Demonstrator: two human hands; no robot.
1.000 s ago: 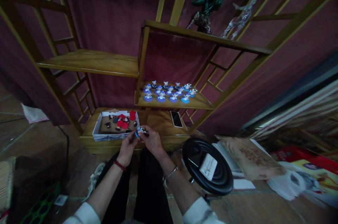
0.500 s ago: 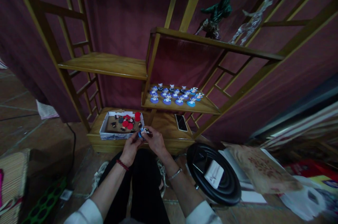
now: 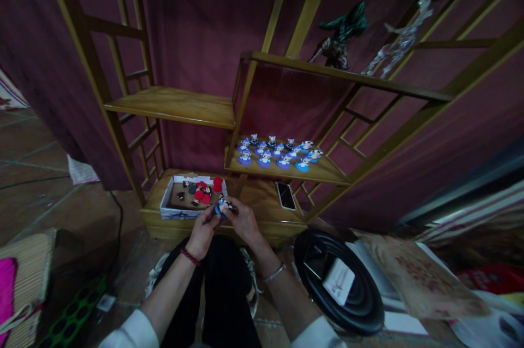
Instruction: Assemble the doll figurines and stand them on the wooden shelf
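Note:
A small figurine (image 3: 222,206) with a blue base is pinched between my two hands, in front of the low wooden ledge. My left hand (image 3: 203,231) grips it near the base, and my right hand (image 3: 243,221) has its fingers on the other side. Just left of them sits a shallow cardboard box (image 3: 180,213) holding several dark figurine pieces and red discs. Further back, on a raised shelf (image 3: 282,174), several little figurines (image 3: 265,158) stand in rows, most on purple or blue bases.
A phone (image 3: 285,195) lies on the lower ledge. Higher up stand a green statue (image 3: 344,34) and a clear deer figure (image 3: 403,36). A black round stool (image 3: 364,299) bearing a white packet (image 3: 339,281) is at lower right. The shelf unit's posts (image 3: 243,91) rise around the compartments.
The view has shifted slightly, so the shelf appears a little lower and further right. Both hands keep hold of the figurine, nearly in the same place.

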